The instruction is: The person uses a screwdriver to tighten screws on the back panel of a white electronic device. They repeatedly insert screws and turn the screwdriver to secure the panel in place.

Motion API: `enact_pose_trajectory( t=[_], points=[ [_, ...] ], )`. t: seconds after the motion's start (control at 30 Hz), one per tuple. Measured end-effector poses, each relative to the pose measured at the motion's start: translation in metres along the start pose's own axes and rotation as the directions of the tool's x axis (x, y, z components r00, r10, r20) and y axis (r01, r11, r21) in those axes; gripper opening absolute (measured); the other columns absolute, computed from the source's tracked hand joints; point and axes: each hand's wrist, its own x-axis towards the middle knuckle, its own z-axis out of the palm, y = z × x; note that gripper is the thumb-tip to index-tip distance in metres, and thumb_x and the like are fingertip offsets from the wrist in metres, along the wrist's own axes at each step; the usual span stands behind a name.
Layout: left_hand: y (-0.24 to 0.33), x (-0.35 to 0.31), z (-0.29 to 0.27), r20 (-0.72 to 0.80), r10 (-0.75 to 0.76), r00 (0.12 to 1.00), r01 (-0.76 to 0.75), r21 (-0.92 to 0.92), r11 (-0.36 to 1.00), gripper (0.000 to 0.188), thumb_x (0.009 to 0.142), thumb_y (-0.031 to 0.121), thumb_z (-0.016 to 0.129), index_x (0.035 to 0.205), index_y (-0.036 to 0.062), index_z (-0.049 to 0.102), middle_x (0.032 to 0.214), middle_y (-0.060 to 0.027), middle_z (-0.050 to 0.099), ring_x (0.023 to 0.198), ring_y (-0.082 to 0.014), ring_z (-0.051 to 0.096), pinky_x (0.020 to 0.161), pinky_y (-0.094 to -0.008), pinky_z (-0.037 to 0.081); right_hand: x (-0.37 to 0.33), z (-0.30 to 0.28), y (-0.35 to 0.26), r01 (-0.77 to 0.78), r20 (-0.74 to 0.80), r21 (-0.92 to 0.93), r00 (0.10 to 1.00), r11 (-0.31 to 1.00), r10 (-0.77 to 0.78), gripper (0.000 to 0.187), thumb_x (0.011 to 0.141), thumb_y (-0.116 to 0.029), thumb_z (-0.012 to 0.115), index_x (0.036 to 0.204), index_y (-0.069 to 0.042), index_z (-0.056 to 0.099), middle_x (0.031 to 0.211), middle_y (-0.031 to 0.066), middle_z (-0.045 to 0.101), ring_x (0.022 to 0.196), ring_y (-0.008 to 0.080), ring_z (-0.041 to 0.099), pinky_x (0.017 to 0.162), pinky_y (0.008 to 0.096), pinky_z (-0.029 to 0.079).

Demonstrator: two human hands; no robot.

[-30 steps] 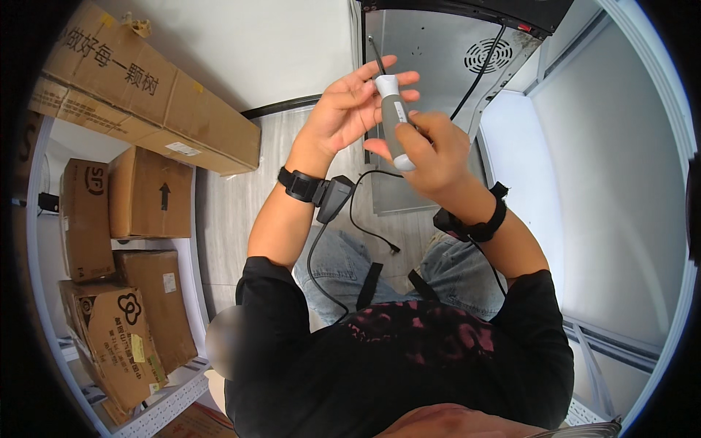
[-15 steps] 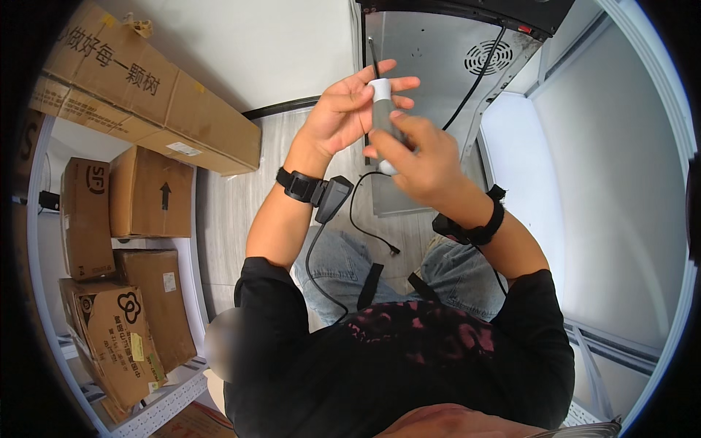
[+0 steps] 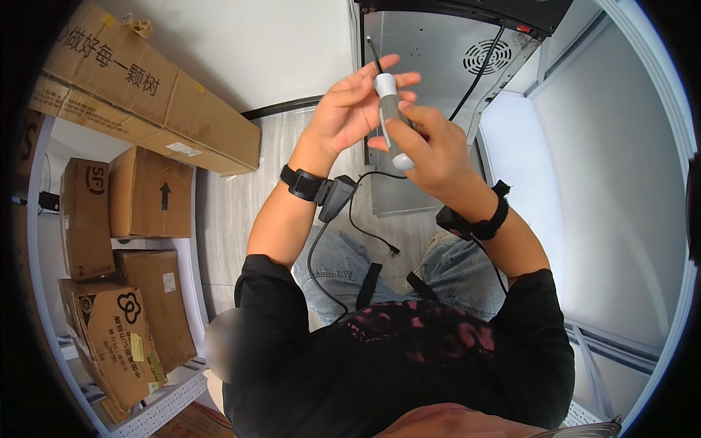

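Observation:
A screwdriver (image 3: 389, 106) with a grey and white handle and a long dark shaft points away from me. My right hand (image 3: 441, 158) is closed round its handle, with the rounded white butt showing below the fingers. My left hand (image 3: 342, 117) is beside the front of the handle, its fingers spread behind the shaft and its thumb near the white collar; whether it touches is unclear. The shaft's tip appears to meet the upper left part of a grey metal panel (image 3: 445, 33) on a black-edged appliance. Any screw at the tip is too small to make out.
A black cable (image 3: 478, 77) runs down the panel past a round vent (image 3: 487, 58). Another cable with a plug (image 3: 394, 250) hangs near my knees. On the left, a long carton (image 3: 171, 109) and several boxes on a shelf (image 3: 152, 193) stand close. A pale wall panel (image 3: 606, 190) is to the right.
Both hands have shifted slightly right. The screwdriver's handle has swung to the right at its near end, so more of the grey grip and white butt shows. The tip stays about where it was.

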Motion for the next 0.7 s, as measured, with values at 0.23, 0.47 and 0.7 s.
enact_pose_trajectory(
  t=[0.23, 0.47, 0.7],
  points=[
    [0.004, -0.002, -0.013, -0.019, 0.047, 0.999, -0.044, 0.122, 0.992, 0.064, 0.086, 0.016, 0.065, 0.137, -0.0047, 0.031, 0.106, -0.0124, 0.060, 0.089, -0.0205, 0.062, 0.079, -0.0293, 0.054, 0.012, -0.003, -0.005, -0.028, 0.109, 0.136, 0.994, 0.990, 0.013, 0.040, 0.060, -0.004, 0.072, 0.100, -0.010, 0.067, 0.103, 0.0111, 0.056, 0.067, 0.0186, 0.057, 0.051, 0.0267, 0.046],
    [0.004, -0.004, -0.008, -0.026, -0.018, 1.000, 0.019, 0.041, 0.999, 0.065, 0.088, 0.018, 0.064, 0.137, -0.0040, 0.028, 0.107, -0.0133, 0.059, 0.088, -0.0222, 0.063, 0.080, -0.0309, 0.055, 0.006, 0.002, 0.001, 0.089, 0.002, 0.021, 0.996, 0.996, -0.090, 0.040, 0.057, -0.004, 0.067, 0.097, -0.010, 0.065, 0.102, 0.0085, 0.058, 0.064, 0.0176, 0.056, 0.050, 0.0272, 0.045],
    [0.002, -0.001, -0.008, 0.020, 0.049, 0.999, -0.048, -0.014, 0.999, 0.061, 0.090, 0.012, 0.059, 0.138, -0.0046, 0.026, 0.115, -0.0151, 0.056, 0.095, -0.0283, 0.063, 0.082, -0.0352, 0.055, 0.001, 0.021, 0.005, 0.072, -0.235, 0.046, 0.970, 0.996, -0.059, 0.039, 0.058, -0.007, 0.070, 0.096, -0.008, 0.064, 0.099, 0.0093, 0.058, 0.064, 0.0181, 0.056, 0.048, 0.0275, 0.045]
  ],
)
